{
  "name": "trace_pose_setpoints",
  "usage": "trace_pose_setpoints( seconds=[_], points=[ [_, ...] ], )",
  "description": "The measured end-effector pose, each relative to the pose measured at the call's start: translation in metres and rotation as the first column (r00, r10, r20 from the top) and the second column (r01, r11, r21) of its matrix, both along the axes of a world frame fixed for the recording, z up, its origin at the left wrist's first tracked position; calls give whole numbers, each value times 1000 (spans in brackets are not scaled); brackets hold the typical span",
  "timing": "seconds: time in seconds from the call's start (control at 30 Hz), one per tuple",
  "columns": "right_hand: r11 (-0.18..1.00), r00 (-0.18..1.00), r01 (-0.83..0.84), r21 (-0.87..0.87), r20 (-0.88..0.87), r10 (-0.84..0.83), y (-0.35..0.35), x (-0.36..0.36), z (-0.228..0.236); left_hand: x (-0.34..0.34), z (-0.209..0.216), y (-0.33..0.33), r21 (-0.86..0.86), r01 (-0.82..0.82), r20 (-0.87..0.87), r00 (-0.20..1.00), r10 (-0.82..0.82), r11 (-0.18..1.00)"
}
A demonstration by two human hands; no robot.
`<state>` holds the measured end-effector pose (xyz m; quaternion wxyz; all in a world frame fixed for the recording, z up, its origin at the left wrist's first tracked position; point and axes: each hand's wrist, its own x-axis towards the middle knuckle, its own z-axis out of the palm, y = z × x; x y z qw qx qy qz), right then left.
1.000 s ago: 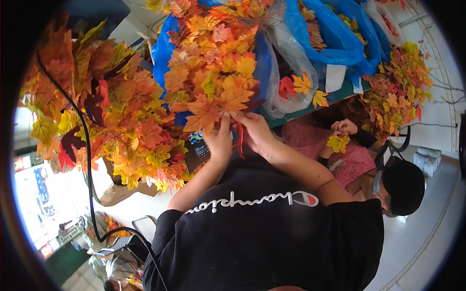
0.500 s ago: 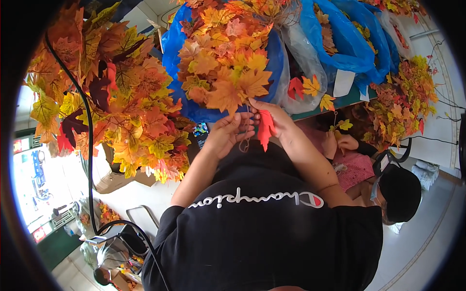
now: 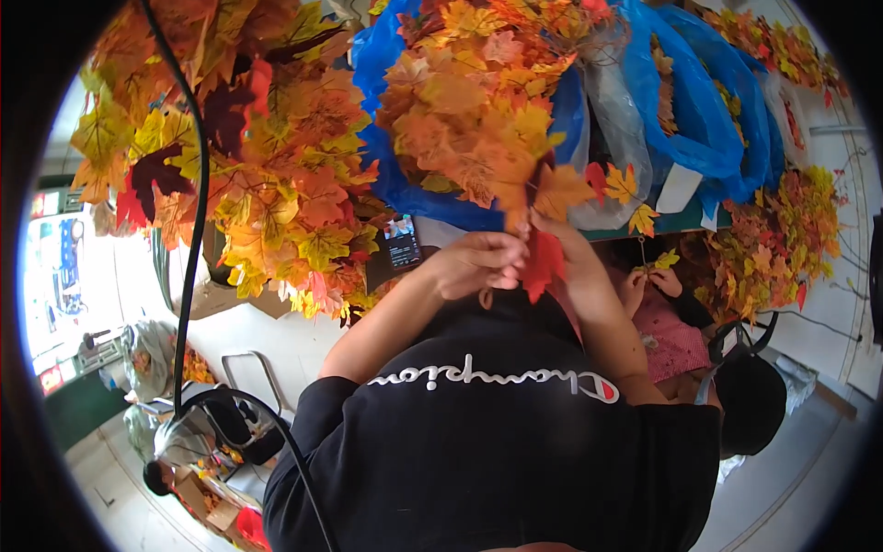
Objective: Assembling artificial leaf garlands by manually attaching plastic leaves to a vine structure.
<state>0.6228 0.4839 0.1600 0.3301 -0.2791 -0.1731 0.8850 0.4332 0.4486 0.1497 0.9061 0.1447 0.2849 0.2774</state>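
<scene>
In front of my black shirt, both hands meet at the lower end of an artificial maple leaf garland (image 3: 451, 152). My left hand (image 3: 480, 262) is closed, its fingertips pinching the garland's stem. Close beside it, my right hand (image 3: 566, 247) is closed on the same stem, by the base of a red maple leaf (image 3: 544, 267) that hangs down between the hands. Orange leaves (image 3: 559, 191) stick out just above my fingertips, slightly blurred. A brown stem end (image 3: 486, 299) shows below my left hand. The exact pinch points are partly hidden by fingers.
Leafy garlands (image 3: 267, 175) hang thickly at the left, beside a black cable (image 3: 195, 202). Blue plastic bags (image 3: 699, 138) stand at the back right. A phone (image 3: 402, 241) lies left of my hands. A co-worker in a black cap (image 3: 750, 405) handles leaves at the right.
My hands have moved slightly right and come closer together around the stem. Orange leaves now point up and to the right above them. The whole view has shifted.
</scene>
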Motion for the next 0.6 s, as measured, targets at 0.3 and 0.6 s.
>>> trace_pose_setpoints(
  seconds=[0.3,0.6],
  points=[
    [553,587,54,832,421,-691,65,-16,16,0,-29,-10,196,16,-502,860,86,981],
    [208,152,-929,307,828,-540,122,-201,-110,3,-53,-23,-36,-250,-331,916,225,968]
  ],
)
